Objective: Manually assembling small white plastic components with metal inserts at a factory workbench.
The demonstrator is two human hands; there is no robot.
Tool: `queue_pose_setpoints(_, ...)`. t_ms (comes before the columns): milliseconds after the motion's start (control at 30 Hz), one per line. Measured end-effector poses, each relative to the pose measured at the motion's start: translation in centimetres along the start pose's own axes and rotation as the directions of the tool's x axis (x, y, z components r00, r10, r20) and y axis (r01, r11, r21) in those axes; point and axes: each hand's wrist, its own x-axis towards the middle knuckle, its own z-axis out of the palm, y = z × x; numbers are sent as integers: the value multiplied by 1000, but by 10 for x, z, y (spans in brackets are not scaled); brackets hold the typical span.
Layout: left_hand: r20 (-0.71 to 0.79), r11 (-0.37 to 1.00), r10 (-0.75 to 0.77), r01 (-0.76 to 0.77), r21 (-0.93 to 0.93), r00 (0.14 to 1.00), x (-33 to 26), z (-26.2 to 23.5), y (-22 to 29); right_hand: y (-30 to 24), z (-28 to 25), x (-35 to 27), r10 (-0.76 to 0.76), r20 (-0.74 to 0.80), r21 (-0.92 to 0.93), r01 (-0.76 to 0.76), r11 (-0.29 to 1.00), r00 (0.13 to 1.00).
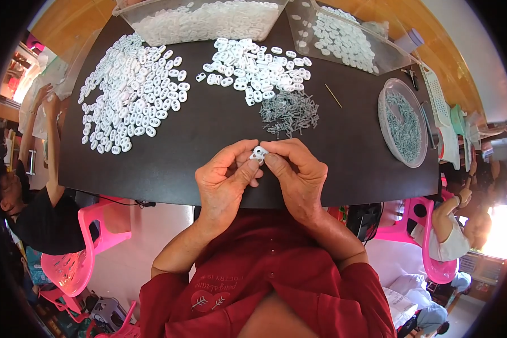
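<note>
Between my two hands, close to the near table edge, is a small white oval plastic piece (259, 152) with holes in it. My left hand (222, 183) pinches its left side between thumb and fingers. My right hand (299, 183) grips the other side, thumb and index finger closed on it. The fingertips partly cover the piece. Just beyond my hands lies a heap of small grey screw-like parts (289, 112). Behind that heap spreads a pile of white oval pieces (253, 67), and a larger pile of similar pieces (132, 93) covers the left of the table.
See-through bins of white pieces, one wide (203, 42) and one to its right (355, 59), stand at the back of the dark table (208, 124). A round tub (384, 132) of grey parts sits at right, near a thin brass-coloured stick (333, 96). People sit on both sides.
</note>
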Motion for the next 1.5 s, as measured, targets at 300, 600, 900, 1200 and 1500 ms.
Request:
queue_pose_setpoints(300, 25, 998, 39, -38, -46, 999, 4, -3, -3, 1, 0, -2, -59, 71, -44, 63, 997, 996)
queue_pose_setpoints(600, -57, 983, -1, -9, -186, 998, 4, 0, -1, -1, -1, 0, -125, 120, -210, 148, 966, 985)
queue_pose_setpoints(900, -51, 975, -98, 86, -204, 994, 4, -1, 2, 6, 3, 0, -261, 70, -267, 270, 925, 963)
queue_pose_setpoints(1200, -14, 992, -33, 31, -124, 999, 7, -8, -3, 9, 4, 0, -262, 70, -244, 271, 931, 963)
queue_pose_setpoints(1500, -9, 984, 175, -175, -22, 985, 1, -5, -3, 4, 8, 0, -340, 45, -227, 341, 912, 939)
